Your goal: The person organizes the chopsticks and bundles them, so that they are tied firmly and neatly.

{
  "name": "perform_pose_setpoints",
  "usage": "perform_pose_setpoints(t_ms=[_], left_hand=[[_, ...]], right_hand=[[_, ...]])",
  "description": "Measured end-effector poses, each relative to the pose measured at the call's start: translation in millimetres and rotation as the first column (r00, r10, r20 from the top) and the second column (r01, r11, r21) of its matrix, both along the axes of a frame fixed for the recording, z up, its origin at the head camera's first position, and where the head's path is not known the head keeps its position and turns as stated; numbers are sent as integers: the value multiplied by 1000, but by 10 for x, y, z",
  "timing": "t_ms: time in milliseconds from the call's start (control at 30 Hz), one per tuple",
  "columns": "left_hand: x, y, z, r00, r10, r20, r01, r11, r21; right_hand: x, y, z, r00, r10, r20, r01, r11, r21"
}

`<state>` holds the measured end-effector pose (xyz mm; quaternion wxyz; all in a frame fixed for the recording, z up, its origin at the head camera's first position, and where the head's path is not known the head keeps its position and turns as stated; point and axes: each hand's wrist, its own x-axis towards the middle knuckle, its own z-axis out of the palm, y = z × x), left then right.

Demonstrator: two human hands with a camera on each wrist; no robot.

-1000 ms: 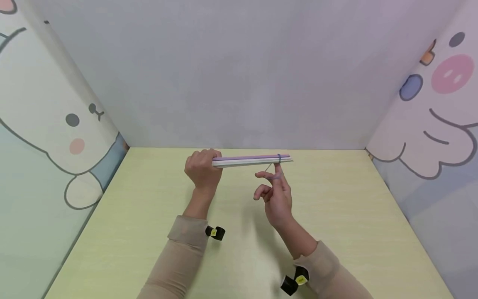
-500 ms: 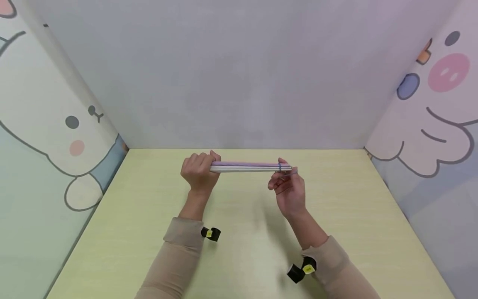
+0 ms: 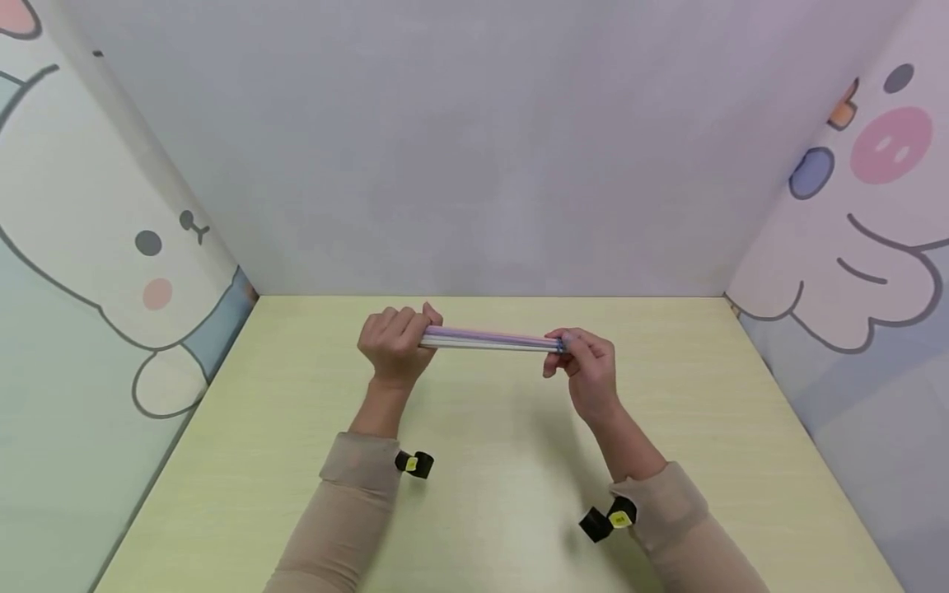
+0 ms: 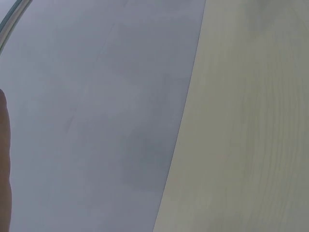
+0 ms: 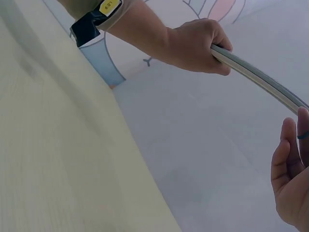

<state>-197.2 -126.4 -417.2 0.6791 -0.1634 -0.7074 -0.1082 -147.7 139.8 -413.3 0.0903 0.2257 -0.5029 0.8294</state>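
Note:
A bundle of thin straight sticks [image 3: 489, 338], pink, purple and white, is held level above the table in the head view. My left hand [image 3: 395, 344] grips its left end in a fist. At the right end a thin blue rubber band [image 3: 561, 346] goes round the sticks. The thumb and fingers of my right hand [image 3: 591, 366] pinch the band there and partly cover it. In the right wrist view, a dark loop of band [image 5: 303, 136] lies across a finger. Only a sliver of the bundle [image 4: 12, 24] shows in the left wrist view.
A pale yellow table [image 3: 489, 494] lies under both hands. Behind it rises a plain grey wall [image 3: 474, 165], with cartoon-printed panels at left and right. Each sleeve cuff carries a small black camera [image 3: 415, 464].
My right hand has gone from stretching the band below the sticks, fingers spread, to pinching it at their right end. The bundle has dropped slightly and now slopes down to the right.

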Motion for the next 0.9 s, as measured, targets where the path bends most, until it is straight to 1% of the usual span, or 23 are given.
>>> perform_pose_setpoints(t_ms=[100, 167, 300, 367, 467, 600, 733, 900], left_hand=[[7, 23, -32, 1000, 10, 19, -10, 1000, 15], [13, 40, -57, 999, 21, 38, -22, 999, 27], [27, 64, -100, 997, 32, 74, -37, 997, 62], [35, 65, -115, 994, 43, 96, -50, 996, 76], [50, 55, -127, 990, 54, 131, -67, 993, 92], [68, 36, -132, 984, 56, 172, -73, 992, 99], [73, 20, -133, 978, 52, 201, -72, 993, 94], [77, -2, -136, 974, 55, 222, -74, 994, 82]], right_hand=[[-7, 9, 17, 999, -31, 41, 30, 999, 35], [-12, 9, 24, 998, -38, 55, 36, 999, 30], [-21, 3, 24, 999, -20, 47, 20, 1000, -1], [-30, 10, 16, 999, -20, 32, 20, 1000, 2], [-47, 33, -10, 999, -43, 2, 43, 998, 43], [-65, 66, -42, 994, -109, -25, 112, 987, 116], [-68, 102, -37, 988, -149, -30, 152, 975, 163], [-80, 170, 10, 993, -112, -42, 118, 963, 241]])
